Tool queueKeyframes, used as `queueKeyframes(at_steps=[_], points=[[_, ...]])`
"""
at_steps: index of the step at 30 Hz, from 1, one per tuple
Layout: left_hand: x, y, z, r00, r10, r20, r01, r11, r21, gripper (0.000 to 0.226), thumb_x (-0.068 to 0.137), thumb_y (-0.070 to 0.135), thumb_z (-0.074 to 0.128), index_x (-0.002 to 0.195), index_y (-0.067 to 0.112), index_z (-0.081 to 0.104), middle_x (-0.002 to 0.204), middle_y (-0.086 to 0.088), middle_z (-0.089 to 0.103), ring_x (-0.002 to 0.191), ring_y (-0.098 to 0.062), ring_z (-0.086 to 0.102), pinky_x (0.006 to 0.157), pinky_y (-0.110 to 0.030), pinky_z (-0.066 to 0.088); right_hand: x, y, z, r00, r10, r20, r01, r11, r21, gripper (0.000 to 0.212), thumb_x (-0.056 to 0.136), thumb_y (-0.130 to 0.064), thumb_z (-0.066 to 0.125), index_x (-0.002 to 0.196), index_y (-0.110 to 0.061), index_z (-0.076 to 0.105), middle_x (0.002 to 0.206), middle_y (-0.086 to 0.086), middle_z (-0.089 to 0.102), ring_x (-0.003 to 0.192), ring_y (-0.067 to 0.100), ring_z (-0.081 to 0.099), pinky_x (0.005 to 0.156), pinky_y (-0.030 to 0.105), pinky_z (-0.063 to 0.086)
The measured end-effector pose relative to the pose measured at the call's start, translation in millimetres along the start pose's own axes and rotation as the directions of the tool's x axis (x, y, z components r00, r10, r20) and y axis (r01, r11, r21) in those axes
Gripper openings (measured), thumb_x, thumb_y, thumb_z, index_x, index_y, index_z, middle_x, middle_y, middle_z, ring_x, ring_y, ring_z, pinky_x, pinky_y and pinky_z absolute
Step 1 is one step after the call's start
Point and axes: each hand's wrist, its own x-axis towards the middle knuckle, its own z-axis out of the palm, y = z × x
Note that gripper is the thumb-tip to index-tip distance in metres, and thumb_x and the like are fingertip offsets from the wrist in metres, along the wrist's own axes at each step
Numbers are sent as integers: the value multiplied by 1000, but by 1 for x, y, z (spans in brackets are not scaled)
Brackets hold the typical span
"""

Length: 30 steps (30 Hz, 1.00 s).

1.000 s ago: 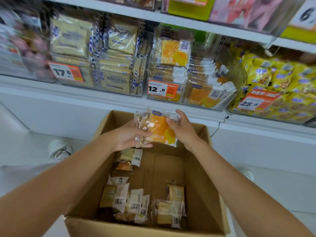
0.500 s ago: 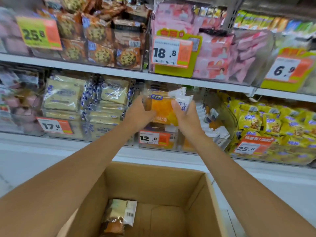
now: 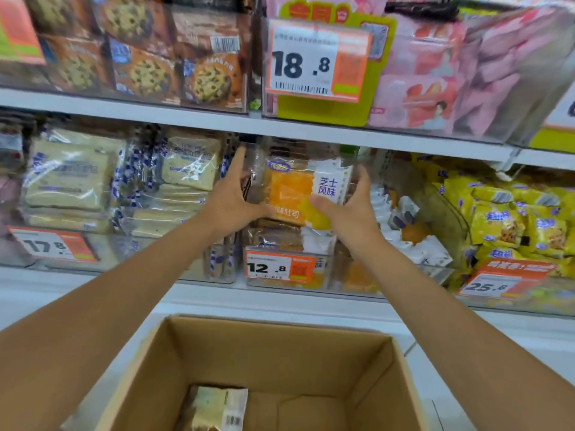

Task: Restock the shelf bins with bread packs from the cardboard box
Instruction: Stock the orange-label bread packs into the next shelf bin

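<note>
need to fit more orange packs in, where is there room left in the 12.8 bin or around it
Free: the upper right of the 12.8 bin, above the slumped packs and right of the orange pack that the left hand and right hand hold. The front stack under it is already high. The 17.8 bin and yellow-pack bin look crammed.

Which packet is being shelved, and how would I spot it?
On the lower shelf, find the clear bin with the 12.8 price tag. Just above it, the left hand and right hand hold one orange bread pack between them. Its orange front and white label panel set it off from the pale packs on its left and the yellow packs on its right.
</note>
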Motion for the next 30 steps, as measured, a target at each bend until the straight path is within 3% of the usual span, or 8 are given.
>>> queueKeyframes(at_steps=[5,8,11,14,18,25,27,30], points=[[9,3,3,992,126,-26,-123,986,111,104,76,41,81,155,37,13,158,3,32,144,-19,31,114,-48,34,5,0,12,998,-52,32,57,983,-172,58,92,-20,66,141,-16,35,109,-7,58,93,0,58,79,11,50],[12,1,3,993,117,-35,-111,984,141,97,71,52,79,149,39,23,150,1,43,138,-25,40,108,-53,40,3,-5,12,998,-63,28,68,936,-345,68,83,-64,55,135,-22,44,127,2,55,120,21,52,102,43,44],[12,-1,4,994,102,-48,-91,978,185,97,74,47,80,150,37,21,150,-1,43,138,-27,38,108,-52,39,-8,-12,8,988,-117,-97,83,951,-299,76,90,-60,51,150,-20,26,151,4,35,139,15,30,113,31,28],[14,-6,5,995,82,-48,-71,980,187,97,72,51,80,149,37,23,145,-2,46,134,-28,42,107,-51,40,-8,-9,5,981,-193,-11,180,934,-309,75,97,-44,52,155,-24,8,159,-2,20,136,-4,18,108,16,17],[11,-6,6,996,68,-65,-52,975,216,96,77,50,77,153,30,23,149,-5,42,138,-27,36,111,-48,35,5,-9,5,990,-145,1,135,920,-367,77,90,-59,53,150,-22,21,142,8,48,127,28,49,102,47,44],[-5,0,6,997,14,-75,-3,989,147,109,70,59,78,155,30,16,153,0,39,141,-24,36,113,-49,36,-6,-7,4,988,-141,-69,111,940,-323,83,82,-68,57,146,-22,30,131,-1,57,118,22,57,98,45,49],[-22,7,7,988,18,-155,7,987,163,98,76,46,80,153,22,25,148,-4,45,137,-25,40,110,-47,39,-17,-8,0,986,-126,-108,86,945,-314,98,77,-76,55,152,-22,24,149,3,43,136,25,42,110,47,38],[-56,20,5,961,58,-271,2,977,215,62,80,42,77,132,20,50,121,-2,59,113,-22,54,93,-37,48,-46,-10,-9,973,-193,-122,123,894,-431,82,86,-60,61,149,-18,30,151,6,38,139,25,34,111,42,34]])
